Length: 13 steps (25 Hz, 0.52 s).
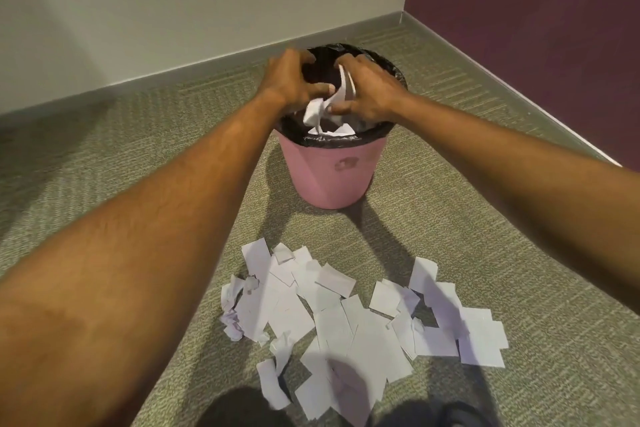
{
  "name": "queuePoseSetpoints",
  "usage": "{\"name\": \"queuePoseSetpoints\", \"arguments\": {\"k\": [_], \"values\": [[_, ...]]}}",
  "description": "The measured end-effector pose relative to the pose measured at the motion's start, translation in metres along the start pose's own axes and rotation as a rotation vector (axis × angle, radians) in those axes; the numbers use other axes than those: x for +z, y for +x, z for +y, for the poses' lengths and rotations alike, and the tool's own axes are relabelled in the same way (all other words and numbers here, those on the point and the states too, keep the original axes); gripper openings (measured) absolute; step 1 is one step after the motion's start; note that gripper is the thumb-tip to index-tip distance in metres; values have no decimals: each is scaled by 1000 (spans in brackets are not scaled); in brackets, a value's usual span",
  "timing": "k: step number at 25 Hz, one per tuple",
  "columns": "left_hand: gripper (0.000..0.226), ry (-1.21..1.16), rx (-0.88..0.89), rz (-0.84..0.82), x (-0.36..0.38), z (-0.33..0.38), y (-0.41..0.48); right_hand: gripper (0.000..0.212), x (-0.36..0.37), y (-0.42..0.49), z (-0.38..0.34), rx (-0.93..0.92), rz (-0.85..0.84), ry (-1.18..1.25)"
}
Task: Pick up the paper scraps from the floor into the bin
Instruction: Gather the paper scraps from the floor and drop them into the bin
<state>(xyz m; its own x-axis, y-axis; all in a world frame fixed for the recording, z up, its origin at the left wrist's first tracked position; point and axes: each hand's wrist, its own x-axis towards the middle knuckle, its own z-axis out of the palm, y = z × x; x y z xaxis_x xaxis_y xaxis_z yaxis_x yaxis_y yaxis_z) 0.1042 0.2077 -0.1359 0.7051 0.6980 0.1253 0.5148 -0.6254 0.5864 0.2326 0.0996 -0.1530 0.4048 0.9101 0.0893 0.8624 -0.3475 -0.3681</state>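
A pink bin (332, 170) with a black liner stands on the carpet ahead of me. Both hands hover over its mouth. My left hand (294, 80) has its fingers spread and curled above the opening. My right hand (370, 90) grips crumpled white paper scraps (332, 100), which hang between the two hands just above the rim. More white paper (332, 131) lies inside the bin. A wide pile of white paper scraps (346, 322) covers the carpet between me and the bin, some flat, some crumpled.
The bin sits near a room corner: a pale wall (173, 3) behind it and a dark purple wall (536, 28) to the right, both with skirting. Green-grey carpet (104, 156) spreads to the left. My dark shoes (242, 409) show at the bottom edge.
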Motion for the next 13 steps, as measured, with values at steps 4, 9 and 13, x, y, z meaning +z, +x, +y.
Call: {"name": "queuePoseSetpoints", "arguments": {"k": [4, 9, 13], "values": [[35, -84, 23, 206, 4, -20, -29, 69, -2, -13, 0, 17, 123, 39], [6, -99, -348, 546, 42, -111, -123, 10, 20, -83, -23, -193, 220, 208], [58, 161, -431, -128, 85, -198, -194, 13, 86, -119, -29, -108, -377, 340]]}}
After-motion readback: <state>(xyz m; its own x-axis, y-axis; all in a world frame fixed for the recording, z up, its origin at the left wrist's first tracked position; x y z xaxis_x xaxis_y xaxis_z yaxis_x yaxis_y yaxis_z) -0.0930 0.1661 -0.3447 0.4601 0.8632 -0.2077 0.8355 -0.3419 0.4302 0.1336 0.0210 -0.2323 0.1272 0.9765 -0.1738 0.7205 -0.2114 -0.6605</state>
